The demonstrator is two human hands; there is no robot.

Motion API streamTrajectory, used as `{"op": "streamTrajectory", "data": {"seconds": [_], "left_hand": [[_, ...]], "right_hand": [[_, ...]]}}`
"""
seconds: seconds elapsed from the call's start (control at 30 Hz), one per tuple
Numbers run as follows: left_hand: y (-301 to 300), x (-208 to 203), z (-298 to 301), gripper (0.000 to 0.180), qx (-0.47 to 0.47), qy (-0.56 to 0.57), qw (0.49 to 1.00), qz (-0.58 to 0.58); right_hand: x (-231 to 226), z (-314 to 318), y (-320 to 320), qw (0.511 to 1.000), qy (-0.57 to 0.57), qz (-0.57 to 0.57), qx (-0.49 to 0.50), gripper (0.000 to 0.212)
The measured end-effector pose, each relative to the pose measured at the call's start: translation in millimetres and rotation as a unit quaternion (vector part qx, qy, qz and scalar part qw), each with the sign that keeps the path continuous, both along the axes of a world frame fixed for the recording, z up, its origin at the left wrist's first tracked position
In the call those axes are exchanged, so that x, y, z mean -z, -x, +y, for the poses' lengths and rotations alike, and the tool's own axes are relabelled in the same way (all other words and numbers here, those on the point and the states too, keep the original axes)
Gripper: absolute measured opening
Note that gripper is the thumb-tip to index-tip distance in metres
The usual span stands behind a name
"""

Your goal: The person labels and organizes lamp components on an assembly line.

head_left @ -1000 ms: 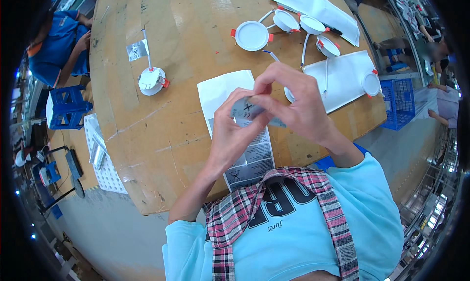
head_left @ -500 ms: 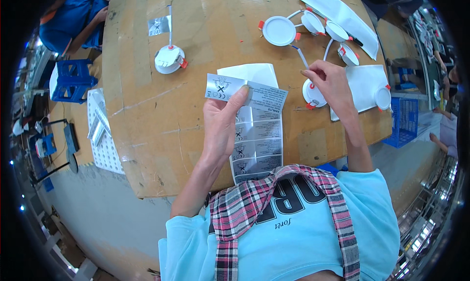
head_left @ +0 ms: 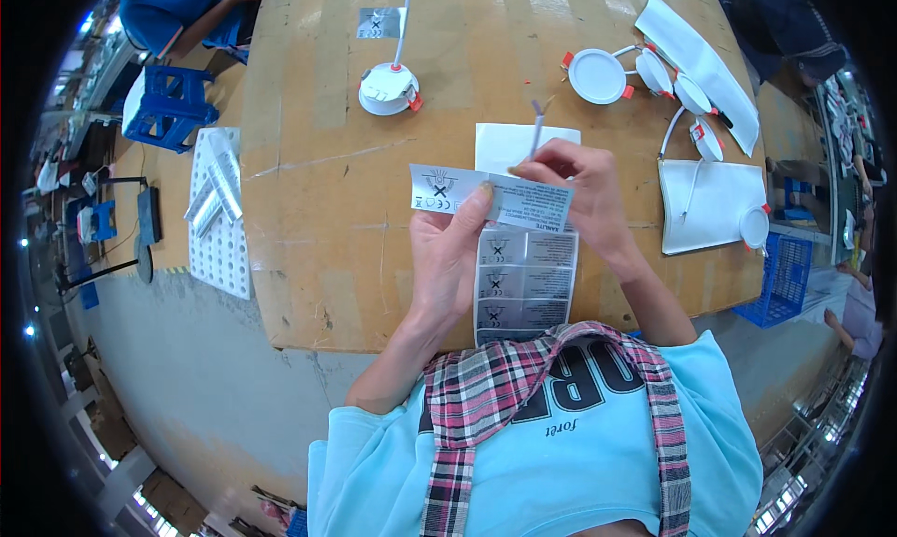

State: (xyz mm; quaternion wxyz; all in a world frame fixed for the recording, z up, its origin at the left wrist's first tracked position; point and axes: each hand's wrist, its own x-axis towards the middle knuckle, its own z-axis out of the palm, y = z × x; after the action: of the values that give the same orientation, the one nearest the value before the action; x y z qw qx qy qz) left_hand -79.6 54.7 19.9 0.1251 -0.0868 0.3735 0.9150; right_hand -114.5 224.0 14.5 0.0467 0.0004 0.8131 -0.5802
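My left hand (head_left: pixel 450 247) pinches a silver printed label (head_left: pixel 439 189) between thumb and fingers, held out flat. Close behind the label's right end, my right hand (head_left: pixel 584 186) is closed on a white cable (head_left: pixel 537 137) whose bare wire ends point up. Whatever hangs on that cable is hidden behind the hand and label. Under both hands lies a strip of silver labels (head_left: pixel 525 285) on white backing paper (head_left: pixel 505 144). Farther left, a round white downlight (head_left: pixel 385 90) with red clips rests on the table, its upright cable carrying a similar label (head_left: pixel 377 23).
Several white downlights (head_left: pixel 598 76) cluster at the back right, near a curled white sheet (head_left: pixel 705 74). Another downlight (head_left: pixel 754 227) lies on a white sheet (head_left: pixel 687 233). Off the left edge stand a perforated white tray (head_left: pixel 220 257) and a blue stool (head_left: pixel 173 107); a blue crate (head_left: pixel 785 275) is right.
My right hand has brought the cable leftward, close to the label in my left hand. The downlight beside the right sheet is gone from its spot. The whole view has shifted.
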Motion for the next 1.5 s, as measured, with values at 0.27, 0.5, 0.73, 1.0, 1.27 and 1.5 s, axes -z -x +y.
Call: {"op": "streamTrajectory", "data": {"seconds": [0.27,0.5,0.73,1.0,1.27,1.5], "left_hand": [[0,14,10,0.024,-0.034,0.067,0.997,-0.031],[1,16,22,0.025,0.053,0.077,0.995,-0.036],[14,22,8,0.037,-0.001,0.263,0.962,0.071],[39,15,0,0.055,0.053,0.171,0.980,0.082],[57,24,10,0.013,0.101,0.265,0.958,0.050],[61,35,8,0.013,0.093,0.266,0.959,0.037]], "right_hand": [[-9,39,4,0.997,0.007,-0.003,0.079,0.020],[-35,29,-6,0.994,-0.040,0.071,-0.080,0.018],[-33,42,-6,0.998,-0.056,0.027,-0.030,0.016],[-28,36,5,0.998,0.030,-0.030,-0.056,0.021],[-13,39,11,0.999,0.007,-0.043,-0.028,0.024],[-6,37,14,0.999,-0.038,-0.025,-0.019,0.025]]}}
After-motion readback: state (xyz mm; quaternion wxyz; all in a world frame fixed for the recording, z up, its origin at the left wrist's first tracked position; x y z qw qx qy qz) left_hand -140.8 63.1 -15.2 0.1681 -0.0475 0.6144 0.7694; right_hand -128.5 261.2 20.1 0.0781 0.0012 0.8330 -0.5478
